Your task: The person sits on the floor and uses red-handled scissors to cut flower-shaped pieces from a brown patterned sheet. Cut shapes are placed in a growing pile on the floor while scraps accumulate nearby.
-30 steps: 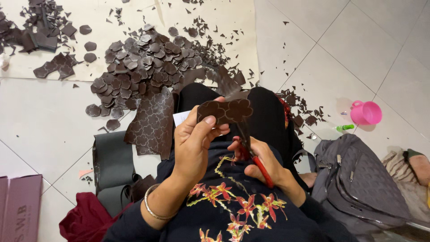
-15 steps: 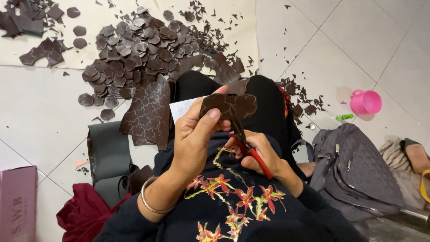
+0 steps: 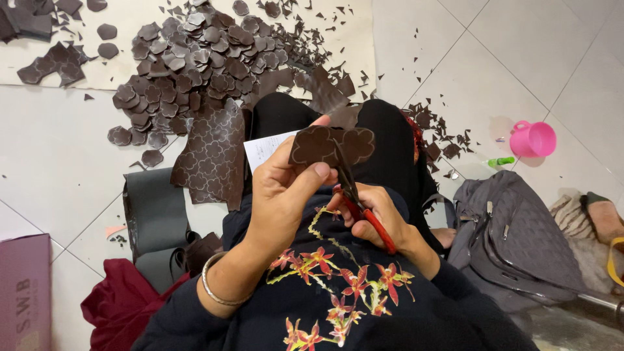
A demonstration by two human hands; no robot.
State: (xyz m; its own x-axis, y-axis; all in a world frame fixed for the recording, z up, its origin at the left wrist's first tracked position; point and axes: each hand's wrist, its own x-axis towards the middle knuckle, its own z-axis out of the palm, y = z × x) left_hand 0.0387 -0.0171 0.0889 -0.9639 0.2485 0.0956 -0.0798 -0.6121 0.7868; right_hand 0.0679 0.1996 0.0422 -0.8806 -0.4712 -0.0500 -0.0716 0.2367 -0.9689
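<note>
Dark brown leather piece (image 3: pixel 325 144): lobed cut-out shape, held up over the lap, pinched at its lower edge.
Left hand (image 3: pixel 284 195): closed on the piece, thumb pressed on front.
Right hand (image 3: pixel 377 214): gripping red-handled scissors (image 3: pixel 356 195), blades crossing the piece's middle.
Floor tiles (image 3: pixel 58 162): pale, bearing a heap of brown cut shapes (image 3: pixel 195 65) and a patterned brown sheet (image 3: pixel 211 156).
Pink plastic cup (image 3: pixel 533 138): on the floor, well to the right.
</note>
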